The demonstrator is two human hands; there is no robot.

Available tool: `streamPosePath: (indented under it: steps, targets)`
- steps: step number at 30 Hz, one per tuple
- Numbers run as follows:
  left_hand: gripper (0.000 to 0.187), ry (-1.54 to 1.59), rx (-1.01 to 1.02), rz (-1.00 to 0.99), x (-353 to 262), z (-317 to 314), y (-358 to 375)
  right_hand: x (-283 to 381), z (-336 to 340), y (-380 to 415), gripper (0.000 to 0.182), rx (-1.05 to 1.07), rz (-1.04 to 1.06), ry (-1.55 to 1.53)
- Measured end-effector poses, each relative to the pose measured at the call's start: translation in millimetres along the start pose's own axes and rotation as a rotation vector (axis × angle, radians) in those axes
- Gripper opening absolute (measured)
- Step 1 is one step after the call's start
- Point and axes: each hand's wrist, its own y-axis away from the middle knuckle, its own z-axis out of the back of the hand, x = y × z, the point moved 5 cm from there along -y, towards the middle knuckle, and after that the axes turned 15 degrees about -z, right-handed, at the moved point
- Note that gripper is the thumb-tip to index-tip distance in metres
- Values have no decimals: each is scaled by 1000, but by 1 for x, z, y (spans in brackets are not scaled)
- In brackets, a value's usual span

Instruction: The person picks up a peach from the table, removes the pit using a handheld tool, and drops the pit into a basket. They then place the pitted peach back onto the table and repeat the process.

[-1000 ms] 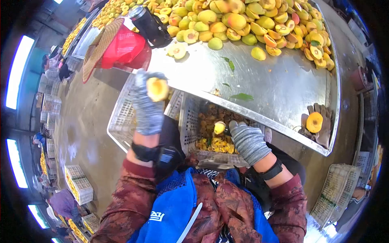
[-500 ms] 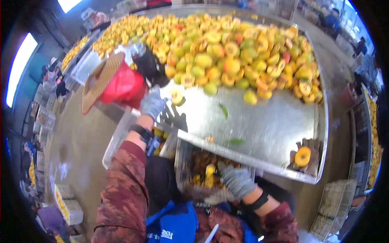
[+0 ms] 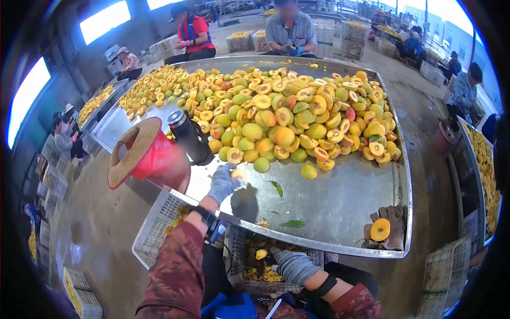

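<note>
My left hand point(image 3: 223, 184), in a grey glove, reaches over the near edge of the metal table and grips a halved peach point(image 3: 239, 176), its fingers at the fruit's left side. My right hand point(image 3: 297, 267), gloved too, is down at a crate point(image 3: 287, 287) below the table edge. Its fingers are curled near a yellow peach piece point(image 3: 261, 254); what they hold, if anything, I cannot make out. Peach scraps point(image 3: 264, 274) lie in that crate. A large heap of whole and halved peaches point(image 3: 284, 117) covers the far part of the table point(image 3: 340, 202).
A black flask point(image 3: 190, 139) and a straw hat with red cloth point(image 3: 141, 151) are at the left. A brown glove point(image 3: 393, 226) with a peach half point(image 3: 380, 229) lies at the right corner. Another crate point(image 3: 151, 231) stands left. Co-workers point(image 3: 291, 29) sit beyond the table.
The view has tilted up, bringing co-workers into sight. My left hand has gone from beside the peach half to gripping it. My right hand stays at the crate.
</note>
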Motion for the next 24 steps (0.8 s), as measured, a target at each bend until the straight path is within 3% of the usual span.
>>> streamPosePath:
  steps: [2, 5, 7, 8, 10, 12, 14, 17, 18, 19, 20, 22, 24]
  targets:
    - [51, -140, 4, -314, -56, -2, 27, -7, -2, -3, 43, -32, 0, -43]
    - [45, -120, 188, -487, -155, -2, 93, -8, 0, -5, 38, -34, -10, -111]
    - [43, -166, 285, -605, -171, -22, 132, -8, 0, -4, 35, -92, 26, -263]
    - [42, -173, 327, -655, -170, -33, 146, -14, -15, -13, 33, 3, 66, -319]
    - [41, -148, 347, -494, -172, -31, 148, -7, -4, -2, 34, 58, 37, -205]
    - [37, 228, 104, -417, -152, -23, 146, 0, 13, 13, 46, -4, 47, -278]
    - [35, 481, -70, -210, -145, -11, 140, -4, 6, 11, 43, -65, 55, -302]
    - [32, 1003, -144, 35, -128, -3, 133, -5, 22, 22, 49, -133, 55, -315]
    - [32, 1003, -136, 44, -126, -4, 130, -9, 19, 18, 54, -148, 33, -290]
    - [33, 1200, -165, 186, -123, -7, 128, -11, 27, 22, 51, -115, -29, -278]
    - [34, 1382, -214, 342, -118, -8, 131, -16, 20, 16, 46, -511, 175, -314]
    - [36, 1478, -200, 353, -96, -10, 127, -13, 35, 24, 35, -291, 138, -532]
    - [36, 1519, -192, 274, -104, -8, 126, -14, 52, 31, 32, -307, 39, -458]
